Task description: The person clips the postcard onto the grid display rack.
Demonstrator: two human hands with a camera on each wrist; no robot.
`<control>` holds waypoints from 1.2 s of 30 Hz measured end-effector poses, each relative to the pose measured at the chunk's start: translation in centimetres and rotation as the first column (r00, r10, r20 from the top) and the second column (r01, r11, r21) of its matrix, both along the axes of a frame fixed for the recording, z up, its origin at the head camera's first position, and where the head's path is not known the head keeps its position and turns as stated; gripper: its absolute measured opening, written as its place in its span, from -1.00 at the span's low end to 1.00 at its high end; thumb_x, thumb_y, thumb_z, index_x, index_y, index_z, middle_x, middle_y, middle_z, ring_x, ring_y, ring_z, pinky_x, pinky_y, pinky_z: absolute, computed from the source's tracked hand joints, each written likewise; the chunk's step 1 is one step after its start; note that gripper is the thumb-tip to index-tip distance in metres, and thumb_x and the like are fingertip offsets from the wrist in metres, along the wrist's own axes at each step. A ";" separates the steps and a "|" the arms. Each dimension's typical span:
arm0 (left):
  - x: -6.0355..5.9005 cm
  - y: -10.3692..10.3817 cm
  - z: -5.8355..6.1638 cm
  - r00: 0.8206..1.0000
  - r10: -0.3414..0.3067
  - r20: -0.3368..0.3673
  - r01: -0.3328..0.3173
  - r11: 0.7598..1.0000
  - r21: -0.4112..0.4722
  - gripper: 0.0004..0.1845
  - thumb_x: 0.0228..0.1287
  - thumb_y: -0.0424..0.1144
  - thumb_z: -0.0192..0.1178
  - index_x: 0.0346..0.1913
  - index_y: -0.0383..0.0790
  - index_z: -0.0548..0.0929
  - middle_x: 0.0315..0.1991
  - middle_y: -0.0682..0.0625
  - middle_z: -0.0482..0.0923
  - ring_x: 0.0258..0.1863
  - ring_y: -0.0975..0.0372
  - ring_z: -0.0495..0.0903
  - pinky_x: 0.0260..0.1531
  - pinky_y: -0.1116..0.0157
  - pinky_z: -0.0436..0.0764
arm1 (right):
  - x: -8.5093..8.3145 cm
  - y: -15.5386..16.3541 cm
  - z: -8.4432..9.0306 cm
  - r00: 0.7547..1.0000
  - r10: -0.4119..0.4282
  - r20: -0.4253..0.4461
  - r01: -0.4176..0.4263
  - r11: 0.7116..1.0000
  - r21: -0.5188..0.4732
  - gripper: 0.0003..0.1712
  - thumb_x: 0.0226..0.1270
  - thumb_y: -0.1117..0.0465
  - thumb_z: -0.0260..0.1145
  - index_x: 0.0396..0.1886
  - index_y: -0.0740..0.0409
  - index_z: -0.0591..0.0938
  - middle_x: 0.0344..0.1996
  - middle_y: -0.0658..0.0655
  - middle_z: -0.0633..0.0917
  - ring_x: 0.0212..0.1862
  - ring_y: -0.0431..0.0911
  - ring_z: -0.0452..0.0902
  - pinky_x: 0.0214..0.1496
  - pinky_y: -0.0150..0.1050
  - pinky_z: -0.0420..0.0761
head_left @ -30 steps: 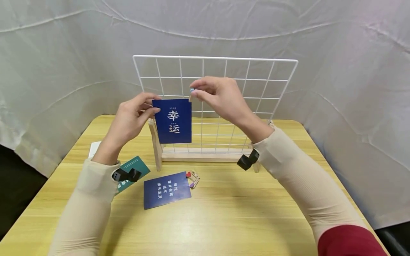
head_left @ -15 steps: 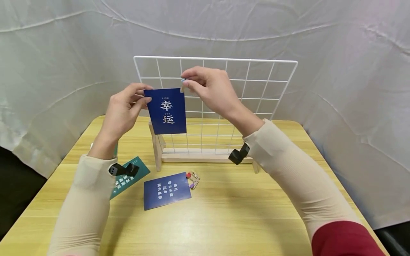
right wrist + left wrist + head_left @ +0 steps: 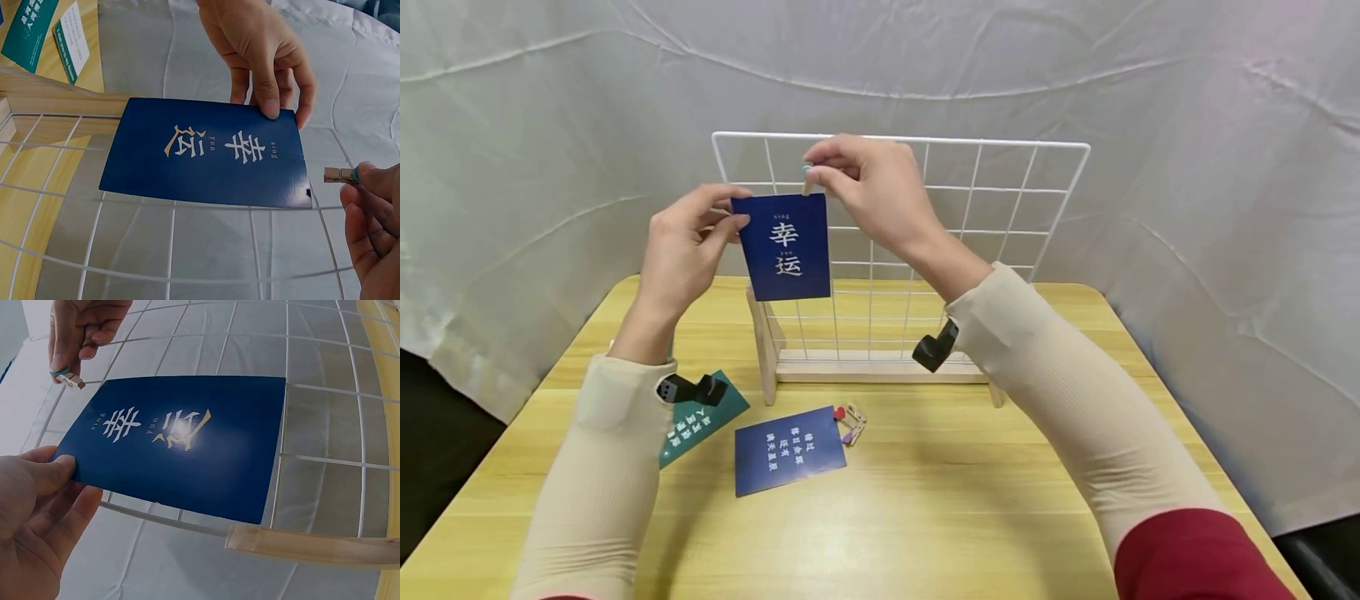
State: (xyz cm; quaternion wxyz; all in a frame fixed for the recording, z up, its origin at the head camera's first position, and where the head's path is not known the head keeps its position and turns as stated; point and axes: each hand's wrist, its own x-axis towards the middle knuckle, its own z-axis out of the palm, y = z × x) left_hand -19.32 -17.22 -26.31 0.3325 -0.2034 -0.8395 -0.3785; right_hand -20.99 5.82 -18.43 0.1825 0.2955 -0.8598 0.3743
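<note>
Navy card (image 3: 785, 247) with white characters, white wire grid (image 3: 977, 217), yellow tabletop (image 3: 940, 500)

blue card (image 3: 786, 247), "幸运", "xing yun"

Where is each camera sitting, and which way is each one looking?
Head: on the person's head, looking forward and down at the wire grid and table; both sleeved arms and hands show.
Left wrist: on the left wrist, looking at the blue card; the left hand shows near, the right hand far.
Right wrist: on the right wrist, facing the card from its other side; the right hand pinches a small clip.
All three share the card.
</note>
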 end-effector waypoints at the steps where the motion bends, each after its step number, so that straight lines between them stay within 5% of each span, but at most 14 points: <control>1: -0.1 0.0 0.0 1.000 0.008 -0.004 -0.008 1.000 0.004 -0.71 0.38 -0.43 0.16 0.11 -0.23 0.62 -0.16 -0.15 0.62 -0.19 0.09 0.69 -0.21 0.52 0.58 | 0.0 -0.2 0.1 1.000 -0.006 0.006 0.006 1.000 0.001 -0.76 0.35 0.10 0.34 -0.07 0.07 0.73 -0.21 -0.09 0.76 -0.30 -0.40 0.61 -0.17 -0.51 0.52; 14: -0.5 0.0 0.4 0.997 0.070 -0.040 -0.069 0.997 0.032 -0.72 0.39 -0.37 0.16 0.11 -0.21 0.65 -0.13 -0.12 0.58 -0.21 0.14 0.68 -0.23 0.55 0.56 | -0.5 -1.7 0.8 0.998 -0.029 -0.052 0.029 0.999 0.012 -0.76 0.39 0.16 0.30 -0.03 0.12 0.72 -0.22 -0.05 0.77 -0.26 -0.37 0.64 -0.24 -0.51 0.54; 21: -0.8 0.4 0.0 0.992 0.081 -0.097 -0.075 0.995 0.059 -0.74 0.36 -0.37 0.19 0.07 -0.22 0.68 -0.16 -0.13 0.52 -0.19 0.19 0.64 -0.25 0.57 0.56 | -1.0 -2.6 0.8 0.997 -0.067 -0.029 0.069 0.995 0.076 -0.77 0.41 0.12 0.30 -0.04 0.07 0.73 -0.20 -0.09 0.76 -0.17 -0.32 0.65 -0.08 -0.50 0.51; 36: -1.0 0.2 0.4 0.995 -0.001 -0.097 0.008 0.997 0.072 -0.73 0.35 -0.42 0.19 0.06 -0.22 0.68 -0.23 -0.06 0.52 -0.25 0.34 0.59 -0.25 0.52 0.58 | -1.0 -3.4 1.5 0.993 -0.119 -0.017 0.121 0.985 0.122 -0.79 0.42 0.11 0.28 -0.04 0.00 0.74 -0.21 -0.12 0.76 -0.21 -0.29 0.63 -0.08 -0.42 0.51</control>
